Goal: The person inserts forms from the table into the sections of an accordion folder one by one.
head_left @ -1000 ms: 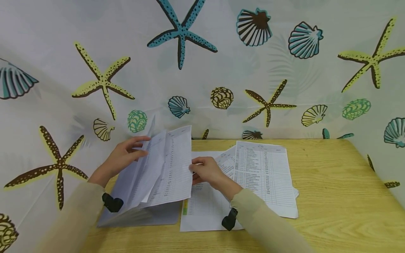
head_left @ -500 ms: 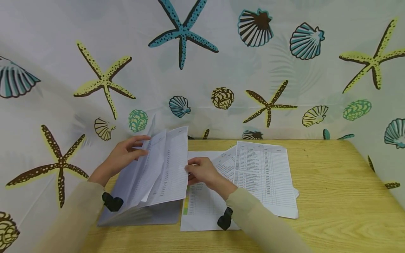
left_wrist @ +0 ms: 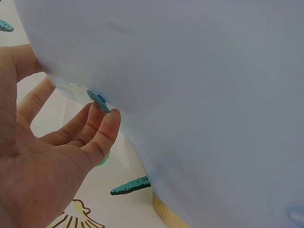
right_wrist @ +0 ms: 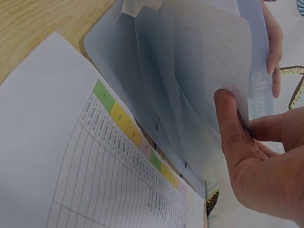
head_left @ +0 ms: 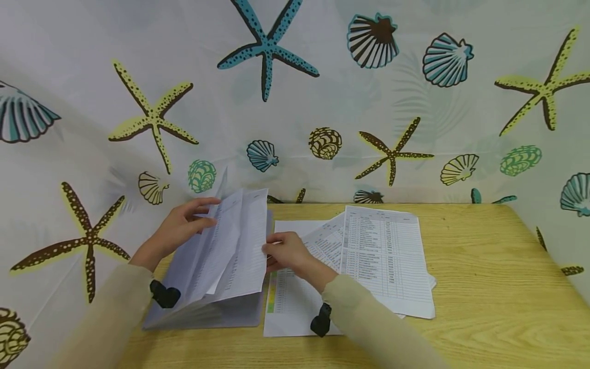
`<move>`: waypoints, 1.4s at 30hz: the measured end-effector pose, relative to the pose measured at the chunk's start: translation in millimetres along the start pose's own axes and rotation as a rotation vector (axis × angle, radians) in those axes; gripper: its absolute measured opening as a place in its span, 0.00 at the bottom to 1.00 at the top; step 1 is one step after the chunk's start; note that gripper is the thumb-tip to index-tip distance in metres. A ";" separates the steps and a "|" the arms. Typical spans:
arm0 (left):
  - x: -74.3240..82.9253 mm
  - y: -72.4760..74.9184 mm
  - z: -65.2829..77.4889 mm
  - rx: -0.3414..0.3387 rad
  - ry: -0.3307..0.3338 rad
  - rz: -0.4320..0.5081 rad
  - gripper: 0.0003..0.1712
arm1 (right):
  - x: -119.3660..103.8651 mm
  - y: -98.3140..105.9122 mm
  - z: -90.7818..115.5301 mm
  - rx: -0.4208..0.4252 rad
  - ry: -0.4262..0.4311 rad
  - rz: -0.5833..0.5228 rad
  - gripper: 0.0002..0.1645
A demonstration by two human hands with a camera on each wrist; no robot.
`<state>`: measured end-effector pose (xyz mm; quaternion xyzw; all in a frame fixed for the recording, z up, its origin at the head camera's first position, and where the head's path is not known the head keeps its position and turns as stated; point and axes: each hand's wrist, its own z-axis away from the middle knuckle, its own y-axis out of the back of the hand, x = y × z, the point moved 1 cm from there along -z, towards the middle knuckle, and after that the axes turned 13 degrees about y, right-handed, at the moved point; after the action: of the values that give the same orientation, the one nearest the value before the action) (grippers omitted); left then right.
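Note:
A translucent bluish plastic document folder (head_left: 246, 313) lies at the left of the table, its upper flap raised. My left hand (head_left: 177, 228) holds that flap by its edge, with fingertips at a blue snap button (left_wrist: 98, 99) in the left wrist view. Inside the folder stand several printed sheets (head_left: 252, 241), tilted up and bowed. Their right edge is pinched between thumb and fingers of my right hand (head_left: 288, 250). In the right wrist view the thumb (right_wrist: 229, 114) lies on the face of the sheets (right_wrist: 209, 57), while the fingers are partly hidden behind.
Right beside the folder lies a printed table with a coloured column (head_left: 299, 307). A slanted sheet (head_left: 324, 241) and a stack of printed lists (head_left: 382, 256) overlap it. The wooden table (head_left: 488, 266) meets a shell-patterned cloth (head_left: 295, 102) at the back and sides.
My right hand has moved left, bringing the edge of the sheets further in over the folder. The left hand and raised flap stay in place.

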<state>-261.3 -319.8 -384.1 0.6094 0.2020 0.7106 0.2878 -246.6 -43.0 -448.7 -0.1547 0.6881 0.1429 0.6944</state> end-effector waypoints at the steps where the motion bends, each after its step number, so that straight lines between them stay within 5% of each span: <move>1: 0.3 -0.1 0.0 0.000 0.000 0.001 0.32 | -0.1 -1.0 0.0 0.000 0.000 0.001 0.20; 42: 0.0 -2.5 -0.3 0.010 -0.005 0.002 0.33 | 5.1 -30.6 -13.1 0.003 -0.034 -0.055 0.16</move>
<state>-261.2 -317.9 -385.7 0.6130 0.2043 0.7083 0.2845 -245.9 -76.3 -453.3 -0.1701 0.6718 0.1254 0.7100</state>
